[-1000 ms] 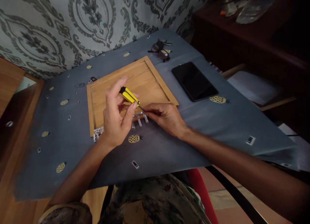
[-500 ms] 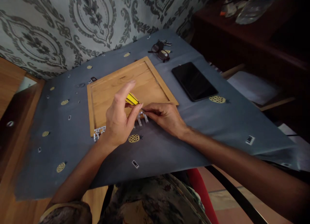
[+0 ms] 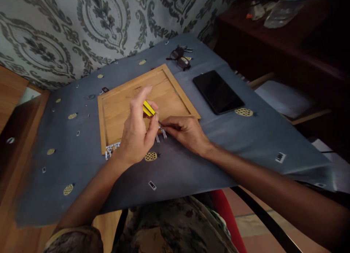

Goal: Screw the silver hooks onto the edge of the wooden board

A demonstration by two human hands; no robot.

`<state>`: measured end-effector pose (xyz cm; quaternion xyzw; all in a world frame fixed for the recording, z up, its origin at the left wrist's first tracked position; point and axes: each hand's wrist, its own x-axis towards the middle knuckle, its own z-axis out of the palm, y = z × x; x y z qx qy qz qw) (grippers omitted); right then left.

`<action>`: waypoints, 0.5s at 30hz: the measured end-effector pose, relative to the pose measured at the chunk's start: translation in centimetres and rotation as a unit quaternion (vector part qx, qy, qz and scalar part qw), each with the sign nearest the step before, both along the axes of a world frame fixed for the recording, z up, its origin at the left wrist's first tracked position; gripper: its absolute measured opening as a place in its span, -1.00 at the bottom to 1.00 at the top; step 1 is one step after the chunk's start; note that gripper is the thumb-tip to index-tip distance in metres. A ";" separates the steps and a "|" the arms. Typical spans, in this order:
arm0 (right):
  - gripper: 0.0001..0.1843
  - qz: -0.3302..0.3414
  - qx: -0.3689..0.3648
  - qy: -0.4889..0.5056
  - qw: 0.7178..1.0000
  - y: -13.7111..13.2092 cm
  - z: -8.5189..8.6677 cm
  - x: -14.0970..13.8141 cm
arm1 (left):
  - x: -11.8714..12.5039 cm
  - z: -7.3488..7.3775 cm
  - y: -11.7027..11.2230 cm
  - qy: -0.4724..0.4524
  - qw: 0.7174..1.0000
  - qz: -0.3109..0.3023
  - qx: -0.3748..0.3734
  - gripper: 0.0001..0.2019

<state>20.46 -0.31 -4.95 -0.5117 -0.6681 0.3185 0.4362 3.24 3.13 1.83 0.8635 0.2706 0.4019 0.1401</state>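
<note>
Note the left hand (image 3: 139,134) curled around the yellow screwdriver (image 3: 149,109), handle held between thumb and fingers, index finger raised, shaft slanting down toward the right hand (image 3: 188,134). Note the right hand narrowed to a thumb-and-finger pinch at the lower end of the shaft; cannot tell whether pinching a screw, the tip or both. Locate the wooden panel (image 3: 117,118) lying flat beneath and beyond the left hand, with one metal fitting (image 3: 164,133) just beside the right fingertips and another metal fitting (image 3: 109,151) just left of the left wrist.

Possible faults, by judgement:

- Tip slip, caused by driving on a slant or pushing unevenly. Expect a jab to the right fingertips or a scratch on the panel.
- Loss of any small part in the pinch, caused by releasing too early. Expect a drop onto the tablecloth (image 3: 186,180) nearer than the right hand.
- Panel creep, caused by sideways force on loose cloth, with neither palm visibly pressing down on the wood.
- Poor aim, caused by fingers crowding the tip and blocking sight.
</note>
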 end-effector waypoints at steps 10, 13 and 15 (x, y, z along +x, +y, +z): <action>-0.81 0.002 -0.009 0.021 1.000 0.0 -0.1 -0.1 | -0.4 0.2 0.5 0.026 0.997 0.013 0.071 -0.49; -0.82 0.003 -0.014 0.020 1.000 0.0 -0.1 -0.1 | -0.4 0.3 0.4 0.026 0.998 0.017 0.061 -0.48; -0.83 0.001 -0.014 0.019 1.000 0.0 0.0 -0.1 | -0.4 0.3 0.4 0.024 0.998 0.017 0.054 -0.47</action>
